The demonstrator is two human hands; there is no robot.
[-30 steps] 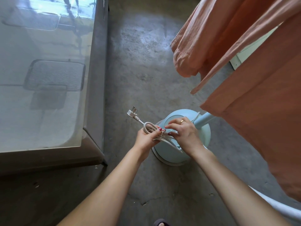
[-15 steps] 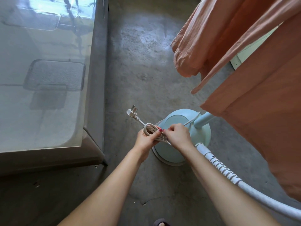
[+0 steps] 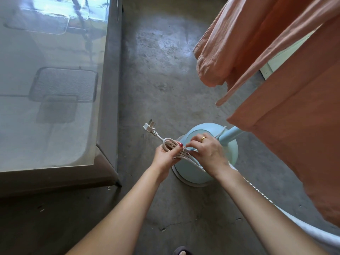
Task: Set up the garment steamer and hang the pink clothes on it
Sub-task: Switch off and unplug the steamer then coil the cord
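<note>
The garment steamer's round pale-blue base (image 3: 230, 159) stands on the concrete floor, its blue pole (image 3: 230, 134) rising to the right. Pink clothes (image 3: 287, 89) hang at the right, over the pole. My left hand (image 3: 164, 155) grips the bundled white power cord (image 3: 170, 144), whose plug (image 3: 150, 125) sticks out to the upper left. My right hand (image 3: 207, 151) pinches a thin wire tie (image 3: 186, 150) at the bundle's middle. The steamer's white hose (image 3: 312, 230) runs off at lower right, partly behind my right arm.
A glass-topped table (image 3: 103, 107) fills the left side, its corner near my left forearm; a mesh basket (image 3: 64, 85) shows beneath the glass. Bare concrete floor (image 3: 165, 61) lies ahead. A slipper toe (image 3: 181, 251) shows at the bottom edge.
My right hand has shifted on the cord bundle, fingers now spread and pinching the tie. The hose, seen along my right arm half a second ago, is now mostly hidden.
</note>
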